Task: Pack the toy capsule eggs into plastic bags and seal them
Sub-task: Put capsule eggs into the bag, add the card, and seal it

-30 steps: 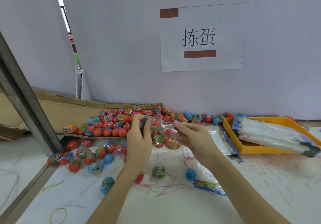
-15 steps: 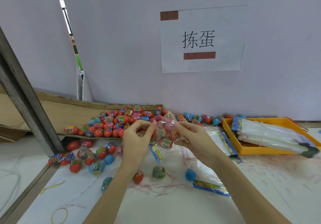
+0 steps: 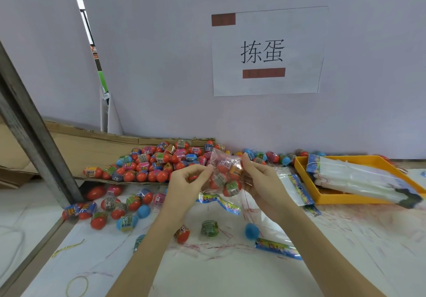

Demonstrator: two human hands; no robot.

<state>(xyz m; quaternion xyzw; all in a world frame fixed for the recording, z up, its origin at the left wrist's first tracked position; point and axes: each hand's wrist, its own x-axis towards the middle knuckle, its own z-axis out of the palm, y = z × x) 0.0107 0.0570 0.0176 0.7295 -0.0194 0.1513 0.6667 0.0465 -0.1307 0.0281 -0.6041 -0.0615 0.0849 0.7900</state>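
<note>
A clear plastic bag [image 3: 224, 174] holding several capsule eggs hangs above the table between both hands. My left hand [image 3: 187, 185] pinches its left edge with thumb and forefinger. My right hand [image 3: 259, 182] grips the bag's right side, fingers curled round it. The bag's blue printed header strip [image 3: 227, 203] dangles below. A large pile of red, blue and pink capsule eggs [image 3: 156, 163] lies on flattened cardboard behind the hands. Loose eggs [image 3: 116, 204] are scattered at the left, and single eggs [image 3: 209, 227] lie near my forearms.
An orange tray [image 3: 302, 167] at the right holds a stack of empty bags [image 3: 359, 177]. Another empty bag [image 3: 294, 186] lies beside it, and a rolled blue header strip [image 3: 277, 248] sits nearer. Rubber bands [image 3: 77, 286] lie at the front left. A metal post [image 3: 34, 133] slants on the left.
The bag has swung upright between the hands, its header strip now hanging down. My left hand has shifted from gripping the bag's end to pinching its edge.
</note>
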